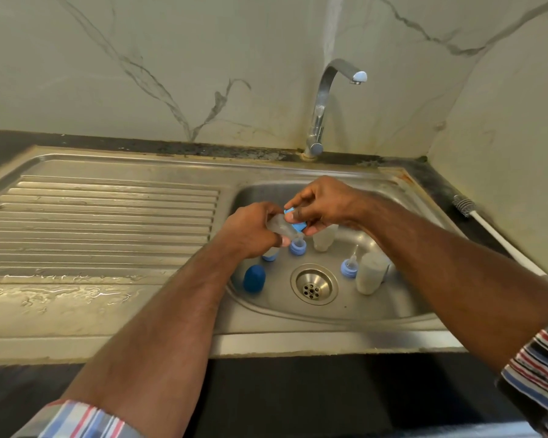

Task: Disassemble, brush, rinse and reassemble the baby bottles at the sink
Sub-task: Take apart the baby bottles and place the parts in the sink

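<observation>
Over the sink basin [402,308] the left hand [250,230] wraps its fingers round a small clear bottle [279,227], held tilted, while the right hand [321,205] pinches the light-blue collar [295,220] at the bottle's neck between thumb and fingers, as if to twist it; whether it is going on or coming off cannot be told. On the basin floor lie the other parts: 1 dark-blue cap [254,278] left of the drain [314,284], a blue ring with teat [298,246] just under the hands, another ring with teat [349,266] right of the drain, and 2 cloudy bottles [370,273] standing near it. The bottle brush [464,206] rests on the counter at the right, well apart, and the tap [325,102] runs no water. The likely risk is slippage: a small, probably wet bottle can spin in the left palm, or the collar can pop free and drop among the loose parts, knocking a standing bottle over. A teat could also roll onto the drain.
</observation>
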Tool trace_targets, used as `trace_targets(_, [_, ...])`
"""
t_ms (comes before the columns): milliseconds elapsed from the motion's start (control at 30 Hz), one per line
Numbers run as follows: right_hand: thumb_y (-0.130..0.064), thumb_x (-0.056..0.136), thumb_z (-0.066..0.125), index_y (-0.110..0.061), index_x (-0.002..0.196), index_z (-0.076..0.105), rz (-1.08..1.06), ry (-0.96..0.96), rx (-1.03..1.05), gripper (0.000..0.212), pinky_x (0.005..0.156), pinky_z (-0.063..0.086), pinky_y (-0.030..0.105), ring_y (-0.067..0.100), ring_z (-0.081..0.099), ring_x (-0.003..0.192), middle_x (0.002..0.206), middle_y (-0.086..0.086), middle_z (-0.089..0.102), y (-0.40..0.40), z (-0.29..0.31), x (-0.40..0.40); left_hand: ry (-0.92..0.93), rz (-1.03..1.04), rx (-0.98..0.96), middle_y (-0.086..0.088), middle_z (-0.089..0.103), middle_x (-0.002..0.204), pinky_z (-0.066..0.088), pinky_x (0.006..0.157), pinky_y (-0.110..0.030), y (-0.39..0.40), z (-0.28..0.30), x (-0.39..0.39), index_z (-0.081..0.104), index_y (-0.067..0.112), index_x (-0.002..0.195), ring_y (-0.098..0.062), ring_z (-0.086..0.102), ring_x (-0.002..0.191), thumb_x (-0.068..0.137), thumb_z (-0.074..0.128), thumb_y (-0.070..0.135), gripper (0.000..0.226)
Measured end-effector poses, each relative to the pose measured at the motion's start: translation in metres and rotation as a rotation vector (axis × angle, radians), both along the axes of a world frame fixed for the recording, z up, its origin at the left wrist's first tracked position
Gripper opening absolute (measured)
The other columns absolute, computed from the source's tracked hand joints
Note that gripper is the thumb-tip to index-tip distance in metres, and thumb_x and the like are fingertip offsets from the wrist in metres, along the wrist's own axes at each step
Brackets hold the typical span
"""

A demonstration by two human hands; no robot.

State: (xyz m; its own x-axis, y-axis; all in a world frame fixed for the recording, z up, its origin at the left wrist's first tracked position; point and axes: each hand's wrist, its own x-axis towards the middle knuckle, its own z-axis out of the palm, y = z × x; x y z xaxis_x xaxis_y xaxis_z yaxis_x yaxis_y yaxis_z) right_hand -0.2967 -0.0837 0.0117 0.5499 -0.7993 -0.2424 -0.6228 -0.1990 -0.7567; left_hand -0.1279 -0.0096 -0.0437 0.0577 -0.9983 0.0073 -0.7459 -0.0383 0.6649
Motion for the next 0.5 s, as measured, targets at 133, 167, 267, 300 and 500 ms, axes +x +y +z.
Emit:
trace_targets(133, [-0.013, 0.084, 0.078, -0.015, 0.113, 0.074, -0.002, -0.02, 0.011, 0.029, 0.076, 0.063, 0.035, 0.02, 0.076, 0.086, 0.098, 0.006, 0.076, -0.002, 0.001, -0.004, 0.042, 0.01, -0.006, 0.005, 0.066, 0.125, 0.043, 0.088, -0.028, 0.002, -0.001, 0.001, 0.058, 0.026, 0.134, -0.011, 0.058, 0.104, 0.078, 0.086, 0.031, 0.062])
trace_targets(167, [-0.012, 0.084, 0.079, -0.015, 0.112, 0.074, -0.026, -0.042, -0.003, 0.029, 0.078, 0.063, 0.036, 0.02, 0.075, 0.087, 0.1, 0.007, 0.076, -0.003, 0.0, -0.004, 0.044, 0.006, -0.011, 0.005, 0.065, 0.127, 0.042, 0.088, -0.028, 0.002, -0.001, 0.001, 0.056, 0.027, 0.136, -0.01, 0.056, 0.105, 0.079, 0.086, 0.031, 0.065])
trace_targets(267, [-0.018, 0.082, 0.082, -0.013, 0.108, 0.074, -0.144, -0.154, 0.013, 0.027, 0.078, 0.063, 0.037, 0.019, 0.073, 0.087, 0.104, 0.009, 0.073, -0.005, -0.006, -0.004, 0.002, -0.001, -0.03, 0.005, 0.06, 0.125, 0.042, 0.087, -0.028, 0.004, -0.002, -0.005, 0.048, 0.025, 0.141, -0.011, 0.053, 0.104, 0.076, 0.088, 0.032, 0.076])
trace_targets(300, [-0.021, 0.083, 0.081, -0.013, 0.108, 0.073, -0.161, -0.158, 0.047, 0.027, 0.078, 0.063, 0.037, 0.02, 0.073, 0.086, 0.104, 0.009, 0.073, -0.006, -0.006, -0.003, -0.021, 0.023, -0.044, 0.003, 0.06, 0.123, 0.043, 0.085, -0.029, 0.004, -0.002, -0.006, 0.047, 0.022, 0.139, -0.013, 0.054, 0.102, 0.076, 0.088, 0.032, 0.075])
trace_targets(500, [-0.019, 0.087, 0.076, -0.008, 0.111, 0.073, -0.106, -0.049, 0.103, 0.027, 0.088, 0.06, 0.04, 0.024, 0.074, 0.093, 0.102, 0.013, 0.075, -0.003, 0.002, 0.001, -0.057, 0.057, -0.072, 0.001, 0.065, 0.117, 0.044, 0.082, -0.029, 0.002, 0.0, -0.005, 0.058, 0.022, 0.13, -0.014, 0.057, 0.097, 0.077, 0.087, 0.03, 0.061])
